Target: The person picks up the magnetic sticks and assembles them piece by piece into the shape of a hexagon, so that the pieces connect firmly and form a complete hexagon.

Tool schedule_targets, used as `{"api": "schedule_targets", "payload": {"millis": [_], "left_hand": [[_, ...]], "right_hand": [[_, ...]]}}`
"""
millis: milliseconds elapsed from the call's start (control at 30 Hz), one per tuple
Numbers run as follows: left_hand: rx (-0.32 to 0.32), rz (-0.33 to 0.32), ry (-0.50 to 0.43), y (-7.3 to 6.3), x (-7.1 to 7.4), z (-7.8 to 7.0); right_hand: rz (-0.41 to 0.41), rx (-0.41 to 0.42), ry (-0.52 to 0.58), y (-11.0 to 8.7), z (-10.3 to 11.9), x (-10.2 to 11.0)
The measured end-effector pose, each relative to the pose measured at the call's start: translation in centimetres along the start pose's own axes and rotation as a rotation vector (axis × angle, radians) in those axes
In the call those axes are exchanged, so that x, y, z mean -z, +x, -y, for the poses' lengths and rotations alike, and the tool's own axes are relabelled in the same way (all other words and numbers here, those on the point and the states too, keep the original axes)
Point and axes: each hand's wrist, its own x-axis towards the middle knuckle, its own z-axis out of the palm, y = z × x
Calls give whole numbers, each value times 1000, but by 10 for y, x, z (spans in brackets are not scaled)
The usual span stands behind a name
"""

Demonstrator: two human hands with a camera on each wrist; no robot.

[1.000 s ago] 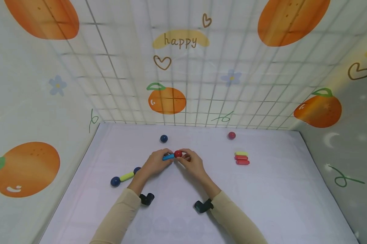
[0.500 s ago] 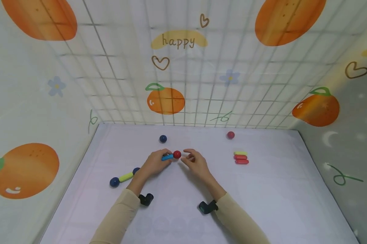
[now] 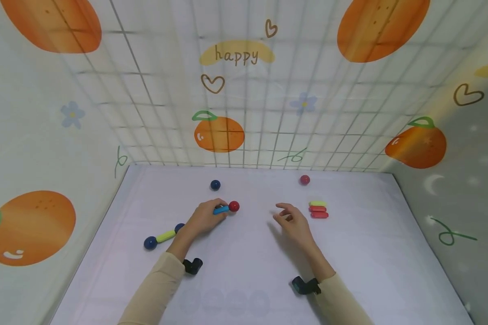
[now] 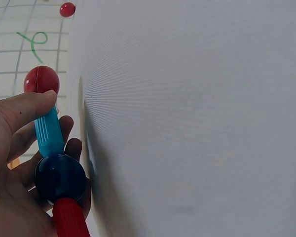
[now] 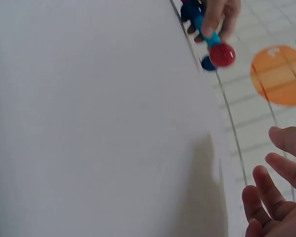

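- Blue stick (image 3: 221, 210) is in the left hand (image 3: 204, 217), gripped by thumb and fingers, a bit left of the middle of the worktop (image 3: 244, 257).
- Its long way runs left to right, with the right end a little nearer the far edge. On that end sits a held red ball (image 3: 233, 206), on the side facing the right hand (image 3: 296, 225) but well apart from it.
- In the left wrist view, a dark blue ball (image 4: 60, 177) is on the other end, and a red stick (image 4: 70, 219) looks joined to it. I can't see where that one stops.
- The right hand holds nothing; its fingers are loosely bent.
- Near it, toward the right edge, lie a yellow stick (image 3: 318, 204) and two red sticks (image 3: 319, 215), side by side. They point left to right, like the far edge. The right hand is the nearer hand.
- Near the far edge are a loose red ball (image 3: 305, 179), nearer the right hand, and a loose blue ball (image 3: 215, 185), nearer the left hand.
- Toward the left edge, a yellow bar (image 3: 165, 236) lies on a slant, with a blue ball at each end. The left arm partly hides one.
- Past the far edge, the wall says "happy" (image 3: 237, 56). I can't read any brand or label on the toys.
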Motion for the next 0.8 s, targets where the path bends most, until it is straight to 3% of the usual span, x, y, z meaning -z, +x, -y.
{"api": "schedule_targets", "payload": {"millis": [433,800], "left_hand": [[24,9,-6,-3,1,1],[38,3,-14,-6,3,0]], "right_hand": [[-105,-33,-162,-19,-42,68],[-162,-116,-182,-18,-62,90]]}}
